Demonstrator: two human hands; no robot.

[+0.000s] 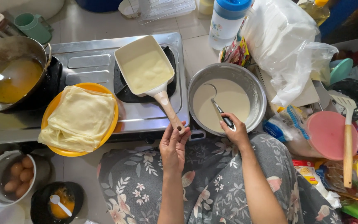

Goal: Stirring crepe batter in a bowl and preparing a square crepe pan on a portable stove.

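— What are your hands doing?

— My left hand (173, 143) is closing its fingers round the wooden handle end of the square pan (145, 64) sitting on the stove (104, 62). My right hand (235, 129) is gripping the ladle (220, 108) in the batter bowl (227, 98).

— Anything hidden?

— The ladle's scoop is lying half sunk in batter.
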